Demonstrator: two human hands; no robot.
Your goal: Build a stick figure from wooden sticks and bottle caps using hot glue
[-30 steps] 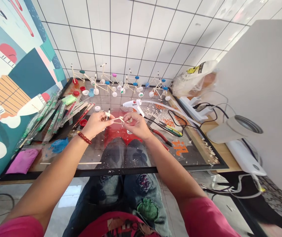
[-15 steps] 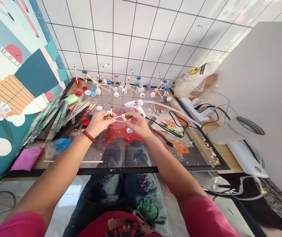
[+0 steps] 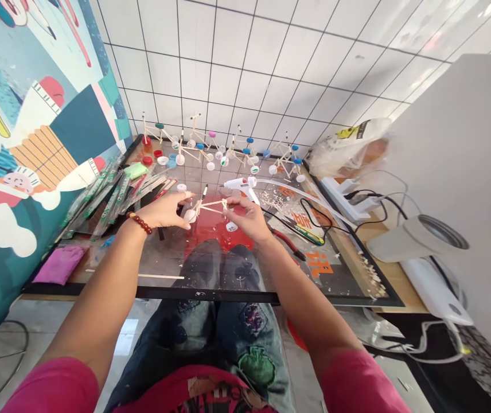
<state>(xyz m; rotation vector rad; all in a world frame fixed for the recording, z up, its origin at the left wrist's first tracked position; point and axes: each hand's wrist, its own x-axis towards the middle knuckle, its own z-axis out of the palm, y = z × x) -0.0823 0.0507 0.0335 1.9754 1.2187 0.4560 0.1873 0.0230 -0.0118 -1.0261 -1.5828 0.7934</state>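
Note:
A small frame of thin wooden sticks point(image 3: 213, 203) is in front of me, above the red patch of the glass-topped table. A white bottle cap point(image 3: 191, 215) and an upright black-tipped stick point(image 3: 205, 192) are at its left end. My right hand point(image 3: 248, 218) pinches the frame's right end between thumb and fingers. Around the capped end, my left hand point(image 3: 166, 210) is open, thumb and fingers apart; it does not grip the frame. Just behind my right hand lies a white glue gun point(image 3: 237, 184).
Several similar stick-and-cap models point(image 3: 223, 155) line the back edge. Wrapped sticks point(image 3: 99, 198) lie left, above a pink packet point(image 3: 59, 265). Red-handled pliers point(image 3: 288, 244), a utility knife point(image 3: 309, 233), cables and wood scraps are on the right, beside a power strip point(image 3: 351, 198).
My left hand has let go of the frame's left end and spread open, moving slightly left. My right hand still holds the other end. The view has shifted a little.

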